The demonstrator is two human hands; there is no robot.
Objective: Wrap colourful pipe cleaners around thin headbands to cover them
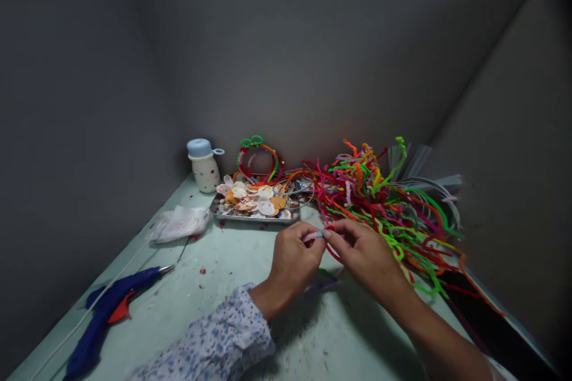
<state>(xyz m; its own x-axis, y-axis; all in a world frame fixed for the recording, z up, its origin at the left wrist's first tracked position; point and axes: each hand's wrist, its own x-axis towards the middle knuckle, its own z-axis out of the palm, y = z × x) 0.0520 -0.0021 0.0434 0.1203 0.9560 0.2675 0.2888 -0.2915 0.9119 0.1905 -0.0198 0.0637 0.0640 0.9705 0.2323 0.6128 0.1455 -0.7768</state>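
Observation:
Both hands meet over the middle of the table, fingertips nearly touching. My left hand [295,257] is closed in a pinch on a pale pink pipe cleaner [311,237]. Beside it, my right hand [364,255] pinches at the same spot, thumb and forefinger together. A small blue patch and a small red patch show at the fingertips; whether they are nails or part of the piece I cannot tell. Below the fingers a red strand [333,255] curves down, partly hidden by the right hand. A blurred purple strand [322,286] shows lower, near the left wrist.
A metal tray [250,219] of flat cutouts and small beads stands behind the hands, ringed headbands [241,161] at its back. Colourful pipe cleaners [357,190] heap at the right. A blue glue gun [111,303], a plastic bag [183,223] and a lidded bottle [205,172] are left.

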